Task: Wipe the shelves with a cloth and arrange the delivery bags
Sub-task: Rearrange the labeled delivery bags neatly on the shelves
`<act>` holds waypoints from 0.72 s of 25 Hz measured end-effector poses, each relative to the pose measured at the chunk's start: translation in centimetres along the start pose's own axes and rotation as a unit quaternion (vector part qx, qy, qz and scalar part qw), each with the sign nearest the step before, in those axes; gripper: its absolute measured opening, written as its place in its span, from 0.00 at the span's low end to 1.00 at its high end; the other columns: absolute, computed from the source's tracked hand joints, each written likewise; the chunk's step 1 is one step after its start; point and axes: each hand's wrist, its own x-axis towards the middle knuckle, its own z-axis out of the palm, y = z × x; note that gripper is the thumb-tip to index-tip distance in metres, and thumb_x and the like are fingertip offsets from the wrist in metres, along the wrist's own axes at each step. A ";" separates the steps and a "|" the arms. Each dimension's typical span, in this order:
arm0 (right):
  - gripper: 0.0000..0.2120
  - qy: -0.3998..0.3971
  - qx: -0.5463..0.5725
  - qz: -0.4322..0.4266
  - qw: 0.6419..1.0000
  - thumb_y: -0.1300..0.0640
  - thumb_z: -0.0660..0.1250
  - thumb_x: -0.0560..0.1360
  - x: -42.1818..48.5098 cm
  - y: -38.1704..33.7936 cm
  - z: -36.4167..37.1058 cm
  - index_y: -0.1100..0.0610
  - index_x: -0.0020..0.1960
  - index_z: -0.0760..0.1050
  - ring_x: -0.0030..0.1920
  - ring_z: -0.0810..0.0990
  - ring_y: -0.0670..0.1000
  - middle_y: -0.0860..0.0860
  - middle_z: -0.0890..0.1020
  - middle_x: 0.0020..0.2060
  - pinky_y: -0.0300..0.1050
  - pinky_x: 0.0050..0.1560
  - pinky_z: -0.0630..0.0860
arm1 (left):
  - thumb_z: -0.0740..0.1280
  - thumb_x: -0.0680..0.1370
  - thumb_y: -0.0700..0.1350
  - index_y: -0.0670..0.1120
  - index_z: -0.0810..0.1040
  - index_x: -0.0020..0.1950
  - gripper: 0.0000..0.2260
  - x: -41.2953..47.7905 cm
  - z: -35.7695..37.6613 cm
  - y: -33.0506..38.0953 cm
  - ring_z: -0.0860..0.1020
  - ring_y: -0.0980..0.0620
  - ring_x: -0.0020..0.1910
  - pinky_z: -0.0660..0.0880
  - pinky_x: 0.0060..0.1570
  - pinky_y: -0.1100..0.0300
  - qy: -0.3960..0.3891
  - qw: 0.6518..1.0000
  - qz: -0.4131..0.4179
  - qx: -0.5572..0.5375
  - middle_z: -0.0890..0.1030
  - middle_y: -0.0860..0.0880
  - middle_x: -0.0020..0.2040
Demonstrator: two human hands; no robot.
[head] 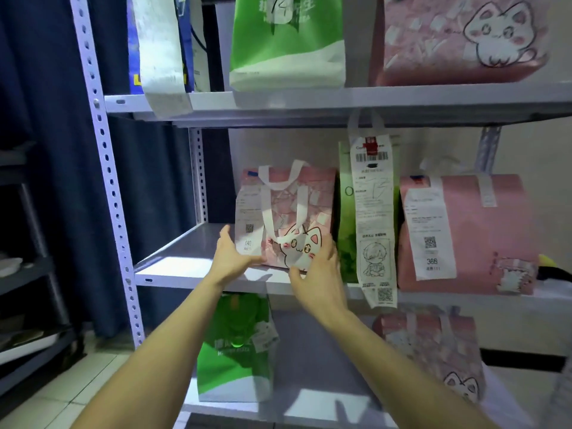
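A pink cat-print delivery bag [288,212] with white handles and a receipt stands on the middle shelf [173,267] of a white metal rack. My left hand [230,258] presses against its lower left side. My right hand [315,270] grips its lower right corner. To its right stand a green bag [348,230] with a long receipt hanging over it and a larger pink bag [464,233]. No cloth is in view.
The top shelf [371,100] carries a blue-and-white bag [161,48], a green bag [288,44] and a pink cat bag [461,41]. Below, a green bag [235,351] and a pink bag [433,345] stand on the lower shelf. A dark curtain [46,150] hangs at the left.
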 end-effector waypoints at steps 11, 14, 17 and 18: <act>0.48 -0.051 0.031 0.021 0.998 0.56 0.74 0.78 0.4 -3.7 5.5 0.57 0.85 0.44 0.72 0.75 0.63 0.60 0.65 0.78 0.56 0.67 0.76 | 0.88 0.59 0.43 0.57 0.69 0.74 0.48 -2.4 -7.7 -5.5 0.81 0.55 0.65 0.82 0.62 0.53 0.077 0.994 0.069 0.022 0.80 0.57 0.67; 0.48 -0.101 0.043 -0.014 0.994 0.58 0.73 0.78 -0.6 -6.9 8.8 0.55 0.85 0.42 0.73 0.74 0.63 0.59 0.63 0.80 0.59 0.69 0.77 | 0.86 0.61 0.44 0.55 0.68 0.77 0.48 -3.4 -12.8 -7.2 0.78 0.48 0.70 0.79 0.69 0.45 0.111 0.990 0.057 0.059 0.78 0.51 0.71; 0.50 -0.135 0.047 -0.022 0.989 0.57 0.72 0.79 -1.4 -8.7 10.5 0.52 0.86 0.38 0.74 0.73 0.64 0.59 0.59 0.82 0.61 0.70 0.77 | 0.84 0.62 0.43 0.54 0.68 0.77 0.46 -4.1 -15.6 -7.5 0.78 0.45 0.70 0.80 0.66 0.44 0.121 0.984 0.042 0.125 0.79 0.50 0.69; 0.51 -0.142 0.042 -0.023 0.989 0.57 0.72 0.79 -1.5 -8.8 10.7 0.51 0.86 0.37 0.73 0.74 0.63 0.58 0.59 0.82 0.62 0.70 0.77 | 0.84 0.63 0.42 0.54 0.68 0.76 0.44 -4.2 -15.8 -7.3 0.78 0.45 0.69 0.80 0.64 0.46 0.123 0.982 0.040 0.135 0.79 0.49 0.68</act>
